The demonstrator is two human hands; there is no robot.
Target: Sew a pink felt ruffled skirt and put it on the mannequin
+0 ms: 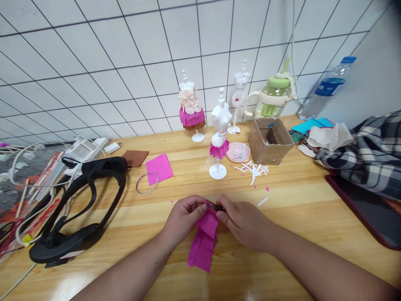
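My left hand (pixel 188 215) pinches the top edge of a folded magenta strip (pixel 202 248), thin paper or cloth, whose lower end hangs toward the wooden table. My right hand (pixel 241 221) is closed on a small dark tool (pixel 214 205) with its tip at the strip's upper edge; my fingers hide most of it, so its exact kind is unclear. Beyond my hands stands a small white dress-form mannequin (pixel 220 119) wearing a magenta ruffle (pixel 219 149). Behind it are a dressed mannequin (pixel 191 106) in cream, magenta and brown, and another white mannequin (pixel 240 90).
Left are a black headset-like frame (pixel 90 225), a magenta square (pixel 161 167), a brown piece (pixel 135 158) and a wire ring (pixel 147 192). Right are a pink dish (pixel 233 158), white strips (pixel 255 171), a cardboard box (pixel 272 150), cup (pixel 272 98), bottle (pixel 327 90) and phone-like slab (pixel 360 205).
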